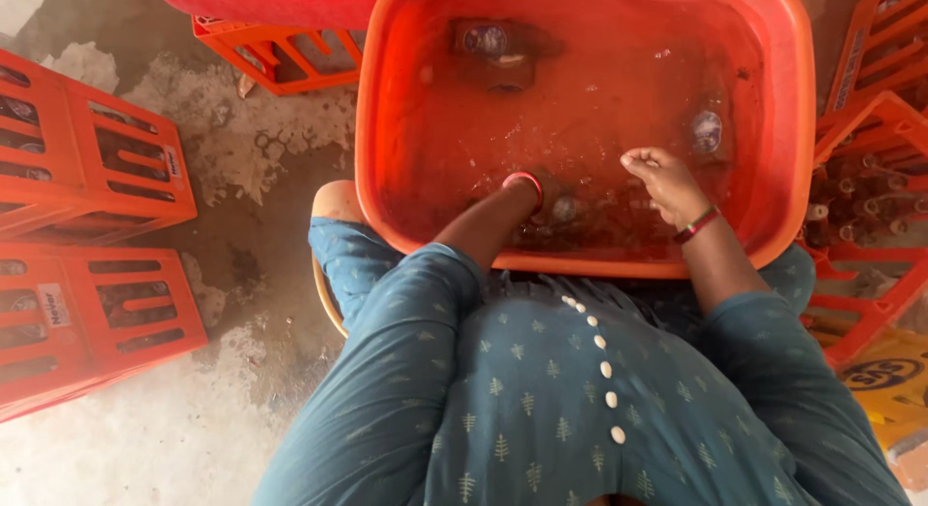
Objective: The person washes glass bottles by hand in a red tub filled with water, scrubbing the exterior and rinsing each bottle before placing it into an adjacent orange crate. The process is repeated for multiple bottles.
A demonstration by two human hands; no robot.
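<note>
I log: left hand [541, 192] under water in orange tub [802, 129], grip unclear | right hand [662, 177] loosely curled, empty | submerged glass bottles [565, 211] likely slippery, breakable; hold by neck.

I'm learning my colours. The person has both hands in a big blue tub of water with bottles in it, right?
Almost. The tub is orange-red, not blue, as the head view shows. The left hand is under the water among the bottles; the right hand is at the surface.
</note>
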